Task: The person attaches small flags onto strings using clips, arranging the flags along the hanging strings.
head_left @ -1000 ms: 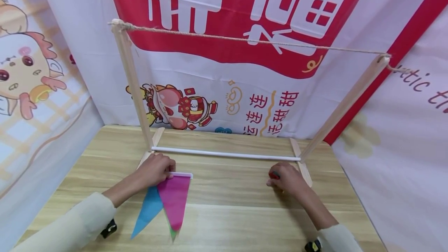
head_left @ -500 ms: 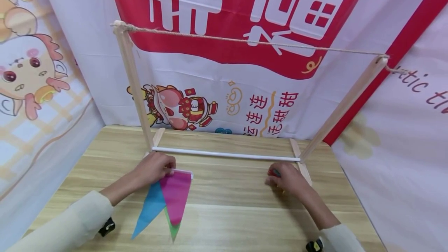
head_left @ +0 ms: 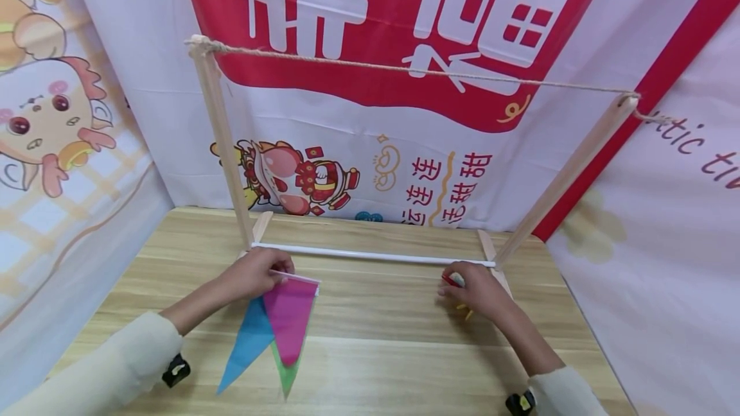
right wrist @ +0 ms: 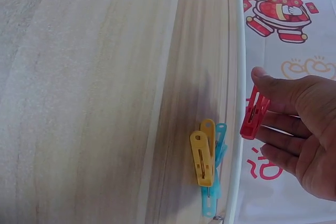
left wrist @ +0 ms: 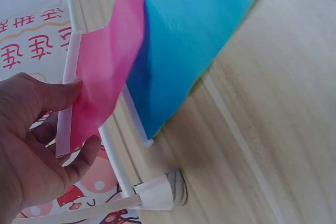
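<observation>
At eight o'clock in the head view, the left grip (head_left: 252, 275) pinches the pink pennant (head_left: 291, 316) by its white edge (left wrist: 63, 129), now slightly higher, baring more of the green pennant (head_left: 287, 376) at six; the blue pennant (head_left: 247, 345) lies at eight. At four o'clock, the right grip (head_left: 481, 291) pinches a red peg (right wrist: 250, 128), now clearer of the yellow pegs (right wrist: 198, 156) on the desk (head_left: 381, 364). Pennant and peg each seem singled out.

Left hand (head_left: 254, 274) has raised the pink pennant (head_left: 291, 320) slightly, tip drawn up, more of the green pennant (head_left: 286, 375) showing beneath; right hand (head_left: 478, 289), with red clothespin (right wrist: 255, 113), also up a little, baring more of the yellow clothespins (right wrist: 201, 157).
</observation>
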